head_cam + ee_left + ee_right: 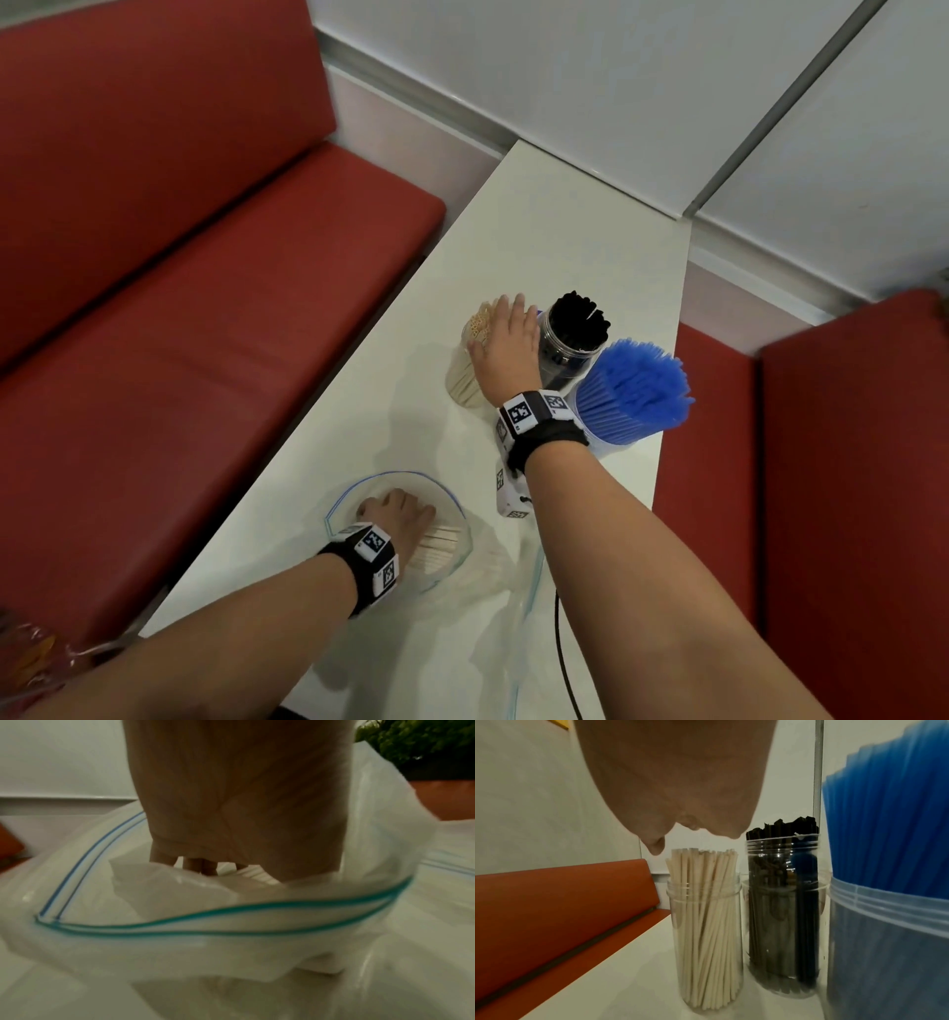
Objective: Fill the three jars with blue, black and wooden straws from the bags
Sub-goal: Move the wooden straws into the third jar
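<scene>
Your head camera looks steeply down from above the white table (539, 246), taking in both forearms, the red bench (179, 308) and the grey wall. Your left wrist camera sits very near the zip bag (231, 910), facing along the left hand (239, 797) into its mouth. Your right wrist camera looks level from low over the table, close to the three jars; the wooden-straw jar (703, 943) also shows in your head view (464, 380)
</scene>
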Available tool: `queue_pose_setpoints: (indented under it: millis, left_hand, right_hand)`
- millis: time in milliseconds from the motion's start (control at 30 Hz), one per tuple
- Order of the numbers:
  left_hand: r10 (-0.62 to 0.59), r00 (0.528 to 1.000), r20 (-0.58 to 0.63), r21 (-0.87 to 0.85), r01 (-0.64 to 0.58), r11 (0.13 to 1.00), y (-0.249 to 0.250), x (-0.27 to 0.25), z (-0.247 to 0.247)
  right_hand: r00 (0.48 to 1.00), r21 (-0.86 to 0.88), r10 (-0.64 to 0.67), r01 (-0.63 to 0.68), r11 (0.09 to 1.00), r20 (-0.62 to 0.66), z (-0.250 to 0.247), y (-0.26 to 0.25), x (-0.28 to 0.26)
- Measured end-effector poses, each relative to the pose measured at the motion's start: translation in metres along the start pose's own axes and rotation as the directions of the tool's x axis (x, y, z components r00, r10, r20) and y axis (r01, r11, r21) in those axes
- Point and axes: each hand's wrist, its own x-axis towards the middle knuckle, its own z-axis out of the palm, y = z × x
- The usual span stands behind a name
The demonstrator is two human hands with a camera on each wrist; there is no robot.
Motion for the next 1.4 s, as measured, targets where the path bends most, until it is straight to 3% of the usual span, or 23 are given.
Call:
queue_pose_setpoints:
  millis: [33, 167, 300, 367, 500, 600, 633, 700, 767, 833, 900, 1033, 1100, 1167, 1333, 1400]
  left_hand:
    - [0.01, 1.0, -0.014, 0.005, -0.01, 1.0, -0.001, -0.001, -0.001]
    - [0.047, 0.999, -0.01, -0.059, -0.048, 0.997, -0.011, 0.002, -0.009]
    - [0.118, 0.993, 0.001, -0.09, -0.117, 0.989, -0.027, 0.009, -0.024]
    - [0.134, 0.991, 0.011, -0.125, -0.132, 0.983, -0.034, 0.01, -0.032]
    - [0.111, 0.994, -0.007, -0.11, -0.111, 0.988, -0.042, 0.007, -0.042]
    - [0.083, 0.997, 0.011, -0.132, -0.081, 0.988, -0.046, 0.004, -0.04]
    - [0.075, 0.997, 0.016, -0.152, -0.072, 0.986, -0.047, 0.004, -0.04]
    - [0.052, 0.999, 0.003, -0.181, -0.051, 0.982, -0.046, 0.004, -0.045]
    - [0.023, 1.0, -0.001, -0.197, -0.023, 0.98, -0.043, 0.002, -0.053]
    - [0.01, 1.0, 0.014, -0.197, -0.007, 0.98, -0.039, 0.0, -0.062]
    - [0.018, 0.999, 0.027, -0.149, -0.014, 0.989, -0.037, -0.001, -0.07]
    - [0.031, 0.999, -0.024, -0.084, -0.033, 0.996, -0.036, -0.004, -0.079]
    - [0.062, 0.998, -0.016, -0.091, -0.063, 0.994, -0.04, -0.007, -0.084]
    - [0.077, 0.997, 0.007, -0.077, -0.076, 0.994, -0.044, -0.011, -0.092]
    - [0.034, 0.999, 0.04, -0.009, -0.033, 0.999, -0.047, -0.022, -0.106]
    - [0.048, 0.998, 0.044, -0.044, -0.046, 0.998, -0.046, -0.025, -0.113]
  right_hand:
    - [1.0, -0.015, -0.003, 0.002, 1.0, -0.02, 0.001, 0.0, 0.0]
    - [0.995, -0.097, -0.008, 0.017, 0.995, 0.098, 0.008, 0.0, -0.005]
    - [1.0, -0.032, 0.009, -0.009, 0.999, -0.011, 0.004, 0.005, -0.003]
    - [0.997, -0.051, 0.022, -0.018, 0.999, 0.078, 0.005, 0.009, -0.005]
    - [0.998, 0.024, 0.059, -0.058, 0.998, -0.007, 0.005, 0.011, -0.009]
    - [0.994, 0.04, 0.07, -0.074, 0.996, 0.085, 0.005, 0.007, -0.019]
    - [0.997, 0.077, 0.074, -0.077, 0.994, 0.038, 0.006, 0.007, -0.023]
    - [0.979, 0.23, 0.082, -0.038, 0.972, -0.185, 0.007, 0.004, -0.036]
    - [0.954, 0.465, 0.097, 0.048, 0.884, -0.284, 0.012, -0.006, -0.053]
    - [0.984, 0.599, 0.02, 0.092, 0.795, -0.178, 0.024, -0.02, -0.076]
    - [0.992, 0.598, -0.076, 0.12, 0.792, -0.098, 0.043, -0.027, -0.097]
    - [0.984, 0.688, -0.039, -0.094, 0.72, 0.175, 0.073, -0.024, -0.126]
    - [0.957, 0.603, -0.036, -0.152, 0.783, 0.288, 0.08, -0.018, -0.133]
    - [0.928, 0.487, -0.074, -0.123, 0.864, 0.366, 0.083, -0.013, -0.137]
    - [0.877, 0.288, -0.097, -0.048, 0.956, 0.47, 0.096, -0.015, -0.142]
    - [0.882, 0.297, -0.069, -0.083, 0.951, 0.466, 0.103, -0.014, -0.145]
